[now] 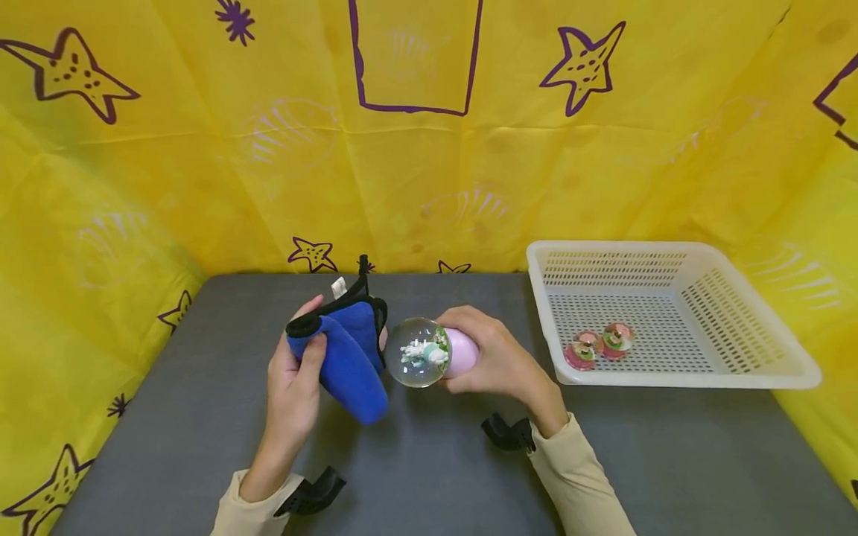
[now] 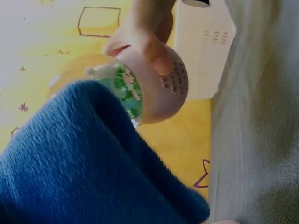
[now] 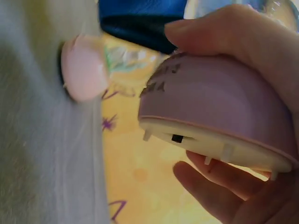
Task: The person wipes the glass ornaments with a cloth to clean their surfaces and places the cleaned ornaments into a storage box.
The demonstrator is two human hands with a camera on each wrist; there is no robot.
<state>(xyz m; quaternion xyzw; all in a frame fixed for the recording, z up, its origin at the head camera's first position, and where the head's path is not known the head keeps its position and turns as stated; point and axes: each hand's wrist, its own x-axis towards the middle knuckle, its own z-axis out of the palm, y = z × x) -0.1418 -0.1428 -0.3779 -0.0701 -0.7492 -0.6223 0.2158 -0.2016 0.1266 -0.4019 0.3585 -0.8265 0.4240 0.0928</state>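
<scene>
My left hand point(image 1: 298, 387) holds a folded blue cloth point(image 1: 351, 365) with black edging, thumb pressed on its near side. In the left wrist view the cloth point(image 2: 93, 158) fills the lower left, in front of part of the globe. My right hand point(image 1: 496, 353) grips the pink base of a snow globe point(image 1: 418, 353), tipped sideways with its clear ball toward the cloth. Small white and green figures show inside the ball. The right wrist view shows the underside of the base point(image 3: 219, 144), with a black switch and small feet.
A white plastic basket point(image 1: 670, 380) stands at the right, with two small pink-based globes point(image 1: 617, 340) inside. Another pink-based globe point(image 3: 84, 67) stands on the grey table point(image 1: 429, 469) in the right wrist view. A yellow patterned cloth point(image 1: 415, 164) hangs behind.
</scene>
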